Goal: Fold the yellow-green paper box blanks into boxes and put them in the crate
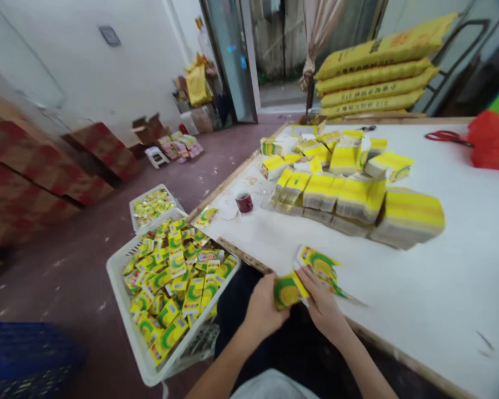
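Observation:
My left hand (pixel 263 310) is closed around a small yellow and green packet (pixel 288 290) just below the near edge of the white table (pixel 441 277). My right hand (pixel 322 305) pinches the same packet from the right, fingers pressed on it. A few flat yellow and green wrappers (pixel 321 267) lie on the table right above my hands. To my left stands a white basket (pixel 127 310) filled with several finished yellow and green packets (pixel 174 282).
Stacks of yellow flat wrappers (pixel 357 194) cover the table's middle. A small red cup (pixel 244 201), red scissors (pixel 444 136) and a red bag (pixel 493 141) lie on it. Yellow sacks (pixel 378 72) are piled behind. A second white basket (pixel 152 205) and cardboard boxes (pixel 37 172) sit on the floor.

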Tool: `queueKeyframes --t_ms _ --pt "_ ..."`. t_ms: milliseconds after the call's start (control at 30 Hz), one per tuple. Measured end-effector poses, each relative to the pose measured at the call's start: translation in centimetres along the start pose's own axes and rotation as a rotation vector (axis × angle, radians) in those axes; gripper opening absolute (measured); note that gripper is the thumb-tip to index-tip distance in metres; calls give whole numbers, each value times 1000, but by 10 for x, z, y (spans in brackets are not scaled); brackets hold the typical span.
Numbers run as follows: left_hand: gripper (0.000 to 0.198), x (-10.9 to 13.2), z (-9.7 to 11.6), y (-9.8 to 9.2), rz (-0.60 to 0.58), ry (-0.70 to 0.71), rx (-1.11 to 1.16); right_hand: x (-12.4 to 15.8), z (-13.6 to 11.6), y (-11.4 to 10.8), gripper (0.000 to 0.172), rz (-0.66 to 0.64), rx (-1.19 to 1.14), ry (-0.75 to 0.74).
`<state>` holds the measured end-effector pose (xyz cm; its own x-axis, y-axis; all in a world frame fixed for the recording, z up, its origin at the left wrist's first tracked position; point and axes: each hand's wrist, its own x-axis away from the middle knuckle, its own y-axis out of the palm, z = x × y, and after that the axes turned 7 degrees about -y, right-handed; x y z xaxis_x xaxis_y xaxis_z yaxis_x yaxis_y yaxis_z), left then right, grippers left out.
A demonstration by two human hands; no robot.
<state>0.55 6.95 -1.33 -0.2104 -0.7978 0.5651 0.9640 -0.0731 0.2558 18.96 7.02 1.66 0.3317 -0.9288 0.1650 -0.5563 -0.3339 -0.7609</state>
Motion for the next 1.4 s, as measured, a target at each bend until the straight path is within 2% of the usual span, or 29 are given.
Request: queueKeyframes --t_ms 100,300,333,400,467,533,567,600,667,733,800,900,1033,1133,1200,1400 --pt "51 2 11 -11 -16 84 -303 -7 -18 -15 56 -194 -20 -12" --pt "53 7 28 -16 -166 55 -442 -17 -30 -53 26 -446 -105 -34" --pt "53 7 29 -14 -165 62 -449 -16 -31 -55 24 -450 -128 -36" --pt "52 8 28 -10 -126 91 -460 -13 -33 -50 27 -371 -151 -17" --pt "53 7 24 -6 -79 129 -466 -9 -36 -37 41 -229 -156 3" --pt "55 6 20 -6 -60 155 -420 -8 -36 -24 62 -127 -155 -2" --pt "55 6 18 -8 -33 149 -358 -9 -35 -21 70 -102 -146 2" --pt "57 5 16 -12 31 132 -261 -11 -31 -21 71 -82 -109 30" --pt "58 1 12 -28 275 91 46 -16 -20 -27 53 -16 27 158" --pt "58 -5 7 -50 547 48 454 -20 -5 -41 31 66 237 362" --pt "68 -10 2 -70 640 -51 831 -22 9 -52 25 96 423 540" --pt "70 -12 -5 -77 615 -269 1102 -21 21 -57 24 50 551 656" --pt "49 -7 -8 -46 497 -451 1096 -21 20 -50 14 6 568 666" --pt "38 -4 -3 -21 369 -460 1070 -21 16 -49 25 17 592 696" --pt "32 -3 0 -12 299 -441 1061 -21 15 -51 32 37 608 722" --pt "26 -1 -2 -6 259 -474 1003 -26 18 -55 29 57 581 735"
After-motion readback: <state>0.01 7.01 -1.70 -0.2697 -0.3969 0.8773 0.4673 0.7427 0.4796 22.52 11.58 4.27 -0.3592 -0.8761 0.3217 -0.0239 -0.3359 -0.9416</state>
